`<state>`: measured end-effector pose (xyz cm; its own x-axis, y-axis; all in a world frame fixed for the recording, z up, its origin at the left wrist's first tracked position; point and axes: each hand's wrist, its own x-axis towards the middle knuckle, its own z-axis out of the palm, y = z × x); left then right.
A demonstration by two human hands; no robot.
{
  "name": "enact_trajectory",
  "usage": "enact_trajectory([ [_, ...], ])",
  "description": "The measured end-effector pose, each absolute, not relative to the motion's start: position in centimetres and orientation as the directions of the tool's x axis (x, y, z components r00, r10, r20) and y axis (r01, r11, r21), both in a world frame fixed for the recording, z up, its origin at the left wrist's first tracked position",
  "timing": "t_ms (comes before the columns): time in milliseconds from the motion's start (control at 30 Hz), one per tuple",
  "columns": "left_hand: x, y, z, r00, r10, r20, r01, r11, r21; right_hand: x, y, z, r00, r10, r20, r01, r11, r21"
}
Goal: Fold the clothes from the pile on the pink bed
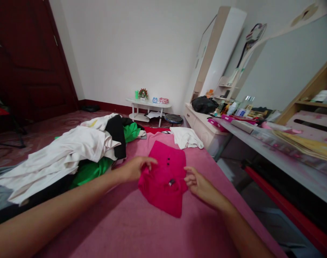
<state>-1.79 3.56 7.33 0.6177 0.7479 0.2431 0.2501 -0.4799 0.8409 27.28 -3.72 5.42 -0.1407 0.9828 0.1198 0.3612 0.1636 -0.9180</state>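
A bright pink polo shirt (pixel 166 193) lies folded on the pink bedspread in front of me. Its collar area with a dark neck label faces up, and small dark buttons show further along it. At its left edge is my left hand (pixel 138 168), index finger reaching over the fabric and the other fingers loosely bent. My right hand (pixel 195 180) rests by the right edge, its fingers apart and slightly curved, with the tips at the cloth. Neither hand shows a grip on the shirt.
A heap of clothes, with a white shirt (pixel 64 152) on top and green cloth (pixel 95 171) below, lies to the left. A folded white garment (pixel 186 137) sits beyond the polo shirt. Along the right stand a cluttered desk (pixel 273 157) and a drawer cabinet (pixel 198 123).
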Motion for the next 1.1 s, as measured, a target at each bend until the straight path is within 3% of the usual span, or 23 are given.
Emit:
enact_trajectory([
  [100, -2.9, 1.2, 4.5, 0.810, 0.540, 0.230, 0.360, -0.766, 0.532, 27.0, -5.5, 2.8, -0.171, 0.977, 0.130, 0.481, 0.198, -0.854],
  [200, -3.1, 0.7, 4.4, 0.835, 0.498, 0.235, 0.371, -0.823, 0.430, 25.7, -6.3, 3.3, -0.318, 0.925, 0.208, 0.620, 0.369, -0.692],
  [267, -3.1, 0.9, 4.9, 0.841, 0.493, 0.223, 0.368, -0.823, 0.433, 24.6, -6.6, 4.1, -0.375, 0.897, 0.232, 0.697, 0.438, -0.568],
  [333, -3.1, 0.8, 5.6, 0.823, 0.523, 0.223, 0.390, -0.805, 0.447, 23.9, -6.9, 4.6, -0.350, 0.905, 0.242, 0.733, 0.425, -0.531],
  [467, -3.7, -2.3, 7.6, 0.788, 0.581, 0.202, 0.382, -0.720, 0.580, 24.0, -8.2, 6.3, -0.275, 0.941, 0.196, 0.655, 0.332, -0.678],
  [533, -4.2, -4.6, 8.6, 0.874, 0.480, 0.071, 0.304, -0.657, 0.690, 24.5, -9.1, 7.5, -0.326, 0.945, 0.015, 0.611, 0.222, -0.760],
  [600, -4.7, -6.5, 9.2, 0.960, 0.272, -0.059, 0.217, -0.597, 0.772, 25.0, -9.8, 8.6, -0.433, 0.878, -0.203, 0.589, 0.105, -0.801],
  [667, -5.2, -7.3, 9.5, 0.973, 0.192, -0.128, 0.213, -0.533, 0.819, 25.4, -9.9, 9.1, -0.489, 0.817, -0.305, 0.582, 0.045, -0.812],
  [767, -5.9, -6.9, 9.6, 0.903, 0.392, -0.174, 0.346, -0.427, 0.835, 25.7, -9.6, 9.3, -0.468, 0.840, -0.273, 0.608, 0.082, -0.790],
  [833, -6.4, -6.4, 9.5, 0.858, 0.489, -0.159, 0.403, -0.448, 0.798, 25.9, -9.7, 9.4, -0.481, 0.851, -0.211, 0.645, 0.180, -0.743],
  [967, -6.9, -6.4, 8.2, 0.895, 0.443, -0.056, 0.362, -0.646, 0.672, 26.3, -10.6, 9.0, -0.570, 0.816, -0.100, 0.632, 0.356, -0.688],
  [1100, -6.8, -6.8, 6.8, 0.894, 0.448, 0.008, 0.343, -0.696, 0.631, 26.1, -11.1, 8.0, -0.503, 0.861, -0.069, 0.650, 0.325, -0.687],
])
